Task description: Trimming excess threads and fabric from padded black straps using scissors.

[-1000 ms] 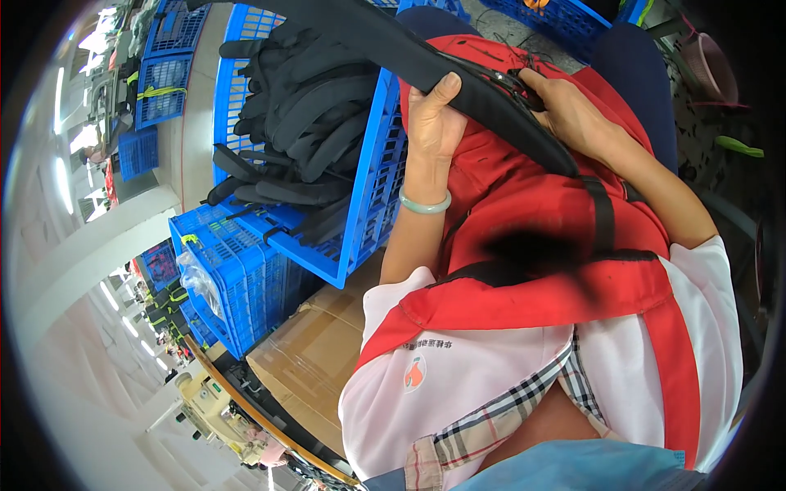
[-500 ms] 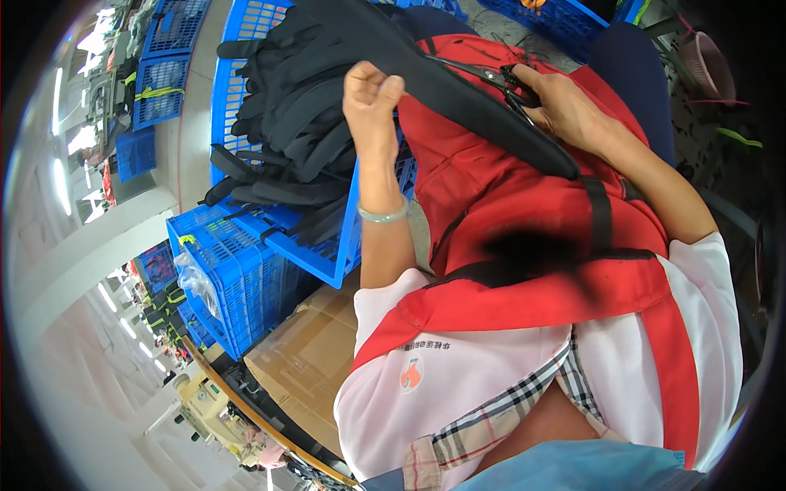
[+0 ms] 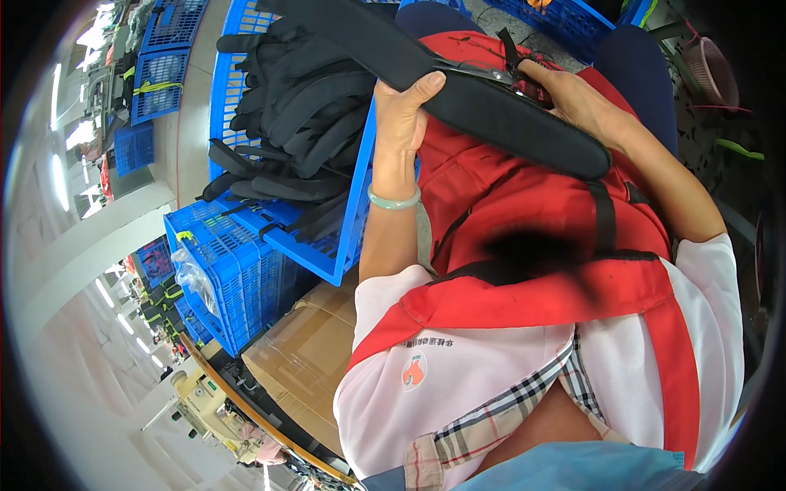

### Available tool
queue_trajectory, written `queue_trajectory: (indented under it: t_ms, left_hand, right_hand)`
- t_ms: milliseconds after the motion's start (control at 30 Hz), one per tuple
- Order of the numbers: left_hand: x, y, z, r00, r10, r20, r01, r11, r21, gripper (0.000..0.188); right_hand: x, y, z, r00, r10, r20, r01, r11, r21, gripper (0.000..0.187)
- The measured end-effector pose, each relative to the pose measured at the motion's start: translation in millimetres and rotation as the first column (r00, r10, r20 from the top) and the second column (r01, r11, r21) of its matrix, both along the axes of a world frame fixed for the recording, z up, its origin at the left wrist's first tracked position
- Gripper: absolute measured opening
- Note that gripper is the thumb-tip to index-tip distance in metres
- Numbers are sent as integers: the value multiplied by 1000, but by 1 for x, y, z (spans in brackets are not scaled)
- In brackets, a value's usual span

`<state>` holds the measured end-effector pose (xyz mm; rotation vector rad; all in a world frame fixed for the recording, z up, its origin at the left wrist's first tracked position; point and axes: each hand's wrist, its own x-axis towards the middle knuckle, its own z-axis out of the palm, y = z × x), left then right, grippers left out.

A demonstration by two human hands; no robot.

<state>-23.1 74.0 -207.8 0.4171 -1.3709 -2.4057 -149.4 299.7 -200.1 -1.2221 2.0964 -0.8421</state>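
A long black padded strap (image 3: 516, 135) with a rounded end lies slantwise over my lap, above the red apron (image 3: 524, 204). My left hand (image 3: 404, 110) is closed round its near edge, the thumb on top and the other fingers underneath. On the strap's far side my right hand (image 3: 569, 98) grips a pair of scissors (image 3: 491, 75) with dark handles. Their metal blades point left along the strap's far edge; whether they touch it I cannot tell. Part of the handles is hidden by my fingers.
To the left, a blue plastic crate (image 3: 352, 217) is heaped with similar black straps (image 3: 303, 106). Below it stand another blue crate (image 3: 233, 274) and a cardboard box (image 3: 303, 352). A pink basket (image 3: 711, 72) is at the far right. A sewing machine (image 3: 209, 409) shows at lower left.
My left hand has moved right and now grips the strap's near edge. The strap has turned its flat face up and shifted right. The scissors remain in my right hand at its far edge.
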Motion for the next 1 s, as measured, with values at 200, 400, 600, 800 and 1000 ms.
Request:
queue_trajectory:
  t_ms: [200, 400, 600, 800, 1000]
  left_hand:
    - [3, 5, -1, 999, 22, -48, -23, 1000, -16, 35]
    - [3, 5, -8, 996, 3, -87, -3, 1000, -7, 38]
    - [2, 7, -9, 993, -16, -120, 13, 1000, -23, 37]
    - [3, 11, -12, 994, 7, -108, -7, 1000, 0, 35]
    - [3, 13, -16, 992, -11, -126, 14, 1000, 22, 35]
  right_hand:
    - [-3, 9, 26, 985, 63, 161, -69, 997, 29, 50]
    - [-3, 10, 9, 986, 50, 156, -57, 998, 39, 47]
    - [2, 4, 3, 992, 85, 98, -72, 989, -128, 41]
    - [5, 3, 9, 993, 70, 95, -65, 996, -54, 33]
    - [7, 0, -3, 1000, 17, 16, -15, 993, -114, 33]
